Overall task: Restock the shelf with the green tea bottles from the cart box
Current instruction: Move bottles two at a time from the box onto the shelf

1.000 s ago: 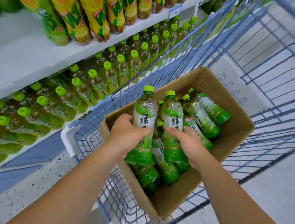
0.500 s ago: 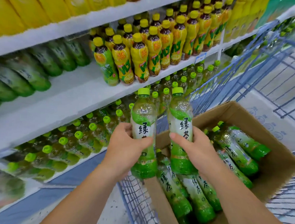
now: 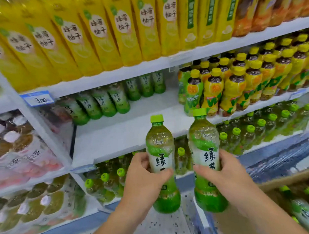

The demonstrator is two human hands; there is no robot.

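left hand (image 3: 144, 176) clenched, right hand (image 3: 223, 176) clenched

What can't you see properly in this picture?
Head view only:
- Cardboard box: mostly cut off by the right edge.
- Left bottle label: lower characters hidden by the left hand.
- Right bottle label: lower characters hidden by the right hand.
- Price tag: too blurred.

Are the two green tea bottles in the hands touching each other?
Apart. The head view shows shelf and floor between the left bottle and the right bottle all the way down.
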